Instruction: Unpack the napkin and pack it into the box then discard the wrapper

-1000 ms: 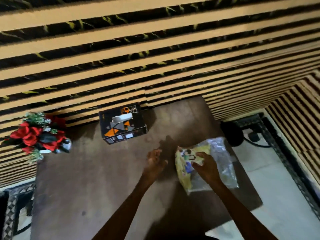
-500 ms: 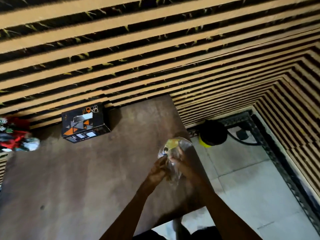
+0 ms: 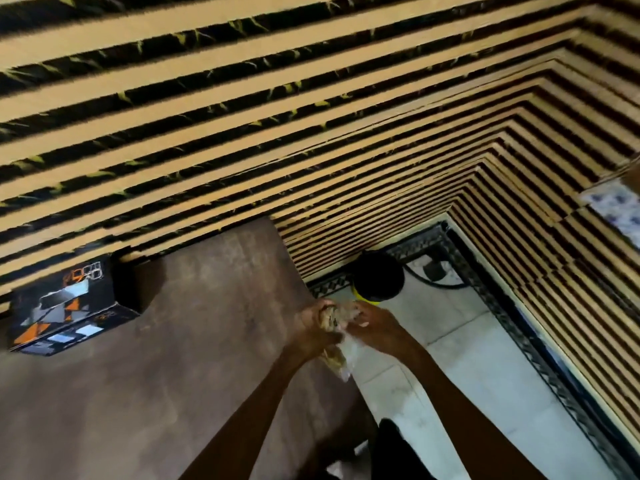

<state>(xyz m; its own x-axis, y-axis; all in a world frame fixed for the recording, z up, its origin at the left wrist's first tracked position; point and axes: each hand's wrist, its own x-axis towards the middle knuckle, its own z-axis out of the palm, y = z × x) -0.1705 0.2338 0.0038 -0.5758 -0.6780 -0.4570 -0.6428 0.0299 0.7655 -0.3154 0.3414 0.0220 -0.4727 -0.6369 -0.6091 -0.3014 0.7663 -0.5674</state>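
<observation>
Both hands hold a crumpled clear plastic wrapper [image 3: 337, 356] at the right edge of the brown table [image 3: 173, 393]. My left hand [image 3: 311, 329] squeezes its left side and my right hand [image 3: 375, 323] grips its right side. The wrapper is bunched small between them, with a tail hanging down over the table's edge. The black tissue box [image 3: 65, 306] with orange and grey shapes stands at the far left of the table against the wall, white napkin showing in its top slot.
A black bin with a yellow rim [image 3: 377, 277] stands on the white tiled floor [image 3: 485, 375], just beyond my hands and right of the table. A striped slatted wall [image 3: 311, 116] runs behind table and floor. A dark cable lies near the corner.
The view has swung right, so the box sits further left and the flowers are out of sight. The wrapper went from flat under my right hand to crumpled between both hands, nearer the bin.
</observation>
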